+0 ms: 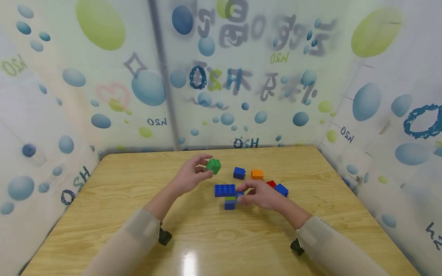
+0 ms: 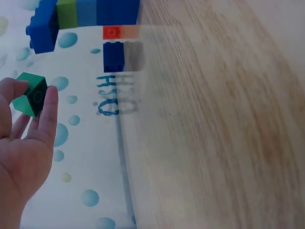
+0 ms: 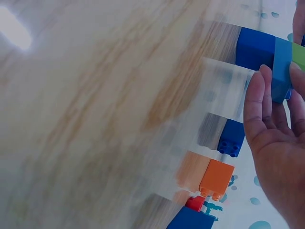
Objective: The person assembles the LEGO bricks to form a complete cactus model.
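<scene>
My left hand (image 1: 189,177) pinches a green building brick (image 1: 213,166) between thumb and fingertips, raised above the table to the left of a small stack. The stack has a dark blue brick (image 1: 229,206) at its foot. Above that come a light blue brick (image 3: 281,69), a lime green brick (image 2: 67,14) and, on top, a long dark blue brick (image 1: 225,189) overhanging to the left. From the right, my right hand (image 1: 259,194) grips the jutting end of the light blue brick between thumb and fingers. Its fingers partly cover that end in the head view.
Behind the stack lie a loose blue brick (image 1: 239,173) and an orange brick (image 1: 257,174). To the right, a red brick (image 1: 271,184) and another blue brick (image 1: 281,189) sit close beyond my right hand. A patterned curtain (image 1: 214,126) borders the wooden table (image 1: 193,245).
</scene>
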A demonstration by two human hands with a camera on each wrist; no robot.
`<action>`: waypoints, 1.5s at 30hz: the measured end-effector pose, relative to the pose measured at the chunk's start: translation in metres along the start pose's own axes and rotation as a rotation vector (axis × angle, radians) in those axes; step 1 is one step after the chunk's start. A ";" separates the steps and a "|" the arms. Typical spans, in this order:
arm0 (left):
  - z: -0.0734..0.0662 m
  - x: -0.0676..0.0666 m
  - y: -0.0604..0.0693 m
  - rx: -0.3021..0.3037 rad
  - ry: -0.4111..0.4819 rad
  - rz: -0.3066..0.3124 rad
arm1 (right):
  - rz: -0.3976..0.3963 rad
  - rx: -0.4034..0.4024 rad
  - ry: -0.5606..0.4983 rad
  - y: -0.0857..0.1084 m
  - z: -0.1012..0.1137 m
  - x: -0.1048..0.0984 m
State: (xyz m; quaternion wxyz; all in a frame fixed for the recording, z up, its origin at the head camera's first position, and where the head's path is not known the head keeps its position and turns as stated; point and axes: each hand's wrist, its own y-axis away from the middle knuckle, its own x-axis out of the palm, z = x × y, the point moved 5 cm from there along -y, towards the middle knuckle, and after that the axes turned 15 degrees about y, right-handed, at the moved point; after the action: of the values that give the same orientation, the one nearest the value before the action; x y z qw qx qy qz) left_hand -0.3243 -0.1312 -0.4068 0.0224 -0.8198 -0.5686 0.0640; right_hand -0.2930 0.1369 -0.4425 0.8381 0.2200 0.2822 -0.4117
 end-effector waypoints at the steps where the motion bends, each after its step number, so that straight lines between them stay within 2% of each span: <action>1: -0.001 0.001 0.002 0.002 0.000 0.004 | -0.001 0.001 0.000 0.000 0.000 0.000; 10: -0.010 0.004 0.023 0.013 -0.011 0.043 | -0.003 0.000 0.007 0.000 0.001 0.000; 27: -0.013 0.009 0.042 0.033 -0.009 0.081 | -0.001 0.009 0.001 0.001 0.002 0.000; 31: -0.011 0.011 0.045 0.025 -0.035 0.088 | 0.001 0.008 -0.001 0.002 0.002 0.000; 45: -0.008 0.019 0.048 0.011 -0.035 0.114 | 0.000 0.010 -0.008 0.002 0.002 0.000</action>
State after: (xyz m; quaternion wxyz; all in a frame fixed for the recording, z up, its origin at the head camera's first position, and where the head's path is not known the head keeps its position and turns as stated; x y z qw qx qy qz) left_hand -0.2720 -0.1298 -0.4060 0.0133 -0.8495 -0.5209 0.0823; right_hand -0.2907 0.1364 -0.4405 0.8380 0.2226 0.2769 -0.4141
